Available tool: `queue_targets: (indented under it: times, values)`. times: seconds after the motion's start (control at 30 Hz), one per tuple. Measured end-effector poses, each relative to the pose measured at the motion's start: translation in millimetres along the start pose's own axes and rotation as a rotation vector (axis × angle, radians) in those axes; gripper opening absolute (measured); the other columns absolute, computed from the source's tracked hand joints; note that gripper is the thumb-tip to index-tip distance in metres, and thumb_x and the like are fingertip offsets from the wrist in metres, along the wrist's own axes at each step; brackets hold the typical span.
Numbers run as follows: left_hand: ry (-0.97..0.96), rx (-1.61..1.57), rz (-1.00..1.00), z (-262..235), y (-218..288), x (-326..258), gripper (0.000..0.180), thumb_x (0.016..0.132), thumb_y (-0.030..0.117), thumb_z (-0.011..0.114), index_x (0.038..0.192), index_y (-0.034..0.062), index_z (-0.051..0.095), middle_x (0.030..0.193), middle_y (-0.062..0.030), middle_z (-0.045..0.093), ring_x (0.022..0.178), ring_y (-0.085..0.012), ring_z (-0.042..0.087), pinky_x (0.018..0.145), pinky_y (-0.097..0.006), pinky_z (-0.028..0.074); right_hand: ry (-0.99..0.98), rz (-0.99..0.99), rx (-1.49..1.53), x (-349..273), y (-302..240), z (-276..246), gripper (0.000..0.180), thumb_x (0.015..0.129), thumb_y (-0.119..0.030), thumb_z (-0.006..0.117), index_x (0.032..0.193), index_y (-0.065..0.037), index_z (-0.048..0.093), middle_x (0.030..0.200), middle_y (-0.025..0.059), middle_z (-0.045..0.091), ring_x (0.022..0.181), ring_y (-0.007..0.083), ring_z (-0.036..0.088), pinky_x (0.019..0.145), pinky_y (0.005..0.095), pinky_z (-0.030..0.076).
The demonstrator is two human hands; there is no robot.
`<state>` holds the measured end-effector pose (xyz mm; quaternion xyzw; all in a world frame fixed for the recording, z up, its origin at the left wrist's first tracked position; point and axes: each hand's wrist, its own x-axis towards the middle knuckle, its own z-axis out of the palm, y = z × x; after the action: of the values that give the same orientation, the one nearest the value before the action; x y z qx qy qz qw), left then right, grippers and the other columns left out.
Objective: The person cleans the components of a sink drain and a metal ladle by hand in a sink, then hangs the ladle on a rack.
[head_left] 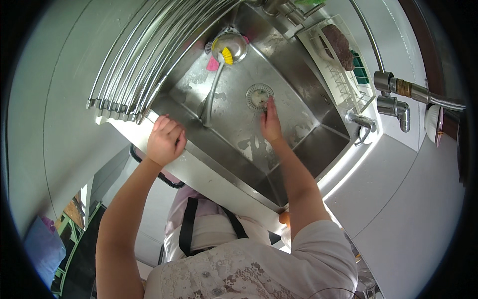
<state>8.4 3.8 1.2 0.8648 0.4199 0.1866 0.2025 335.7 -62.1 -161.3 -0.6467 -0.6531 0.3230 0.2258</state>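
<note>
My right hand [271,124] reaches down into the steel sink [294,107], fingers stretched out and apart. Its fingertips are at the near edge of the round drain strainer [259,96], and I see nothing held in it. Over the sink's front left edge is my left hand [166,140], its fingers curled into a loose fist with nothing showing in them. A dish brush [217,84] with yellow bristles and a grey handle lies in the sink, its head against a round metal bowl [234,47]. Something pink [212,64] lies beside that bowl.
A roll-up metal rack [132,65] covers the sink's left end. The tap [289,11] stands at the back. To the right are a white wire caddy [343,65] holding a brownish cloth [337,45], a small valve [362,121] and a metal hose [438,98].
</note>
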Motion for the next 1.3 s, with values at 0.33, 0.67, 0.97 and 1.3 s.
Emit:
queue_targets:
  times: [0.33,0.67,0.97,1.3]
  values:
    - [-0.005,-0.017,-0.014,1,0,-3,0.005,0.069,0.002,0.055,0.073,0.0039,0.056,0.078,-0.0067,0.056,0.079,-0.0259,0.052,0.089,-0.042,0.039,0.286,0.199,-0.186,29,-8,-5,0.039,0.071,-0.016,0.066,0.106,-0.004,0.058,0.117,0.0181,0.044,0.107,0.0349,0.04,0.091,0.0429,0.035]
    - [0.006,-0.02,-0.01,3,-1,-3,0.004,0.068,0.002,0.056,0.072,0.0036,0.056,0.078,-0.0076,0.054,0.078,-0.0264,0.052,0.088,-0.043,0.039,0.391,0.415,-0.154,0,-40,74,0.078,0.079,-0.021,0.056,0.131,0.016,0.011,0.137,0.033,0.016,0.13,0.0425,0.016,0.108,0.0438,0.013]
    - [0.037,-0.008,0.006,-1,0,0,0.003,0.068,0.004,0.058,0.07,0.0024,0.057,0.075,-0.0085,0.054,0.076,-0.0268,0.051,0.087,-0.041,0.041,0.568,0.363,-0.137,23,-33,54,0.054,0.08,-0.016,0.056,0.127,0.003,0.038,0.125,0.0246,0.04,0.113,0.0396,0.038,0.097,0.0434,0.031]
    - [0.033,-0.038,-0.007,-1,-2,-7,0.003,0.068,0.003,0.057,0.07,0.0033,0.057,0.074,-0.0072,0.054,0.074,-0.0247,0.052,0.087,-0.042,0.041,0.306,0.18,-0.457,45,-9,21,0.026,0.072,-0.017,0.062,0.096,-0.006,0.06,0.094,0.0101,0.057,0.092,0.0295,0.048,0.083,0.0406,0.039]
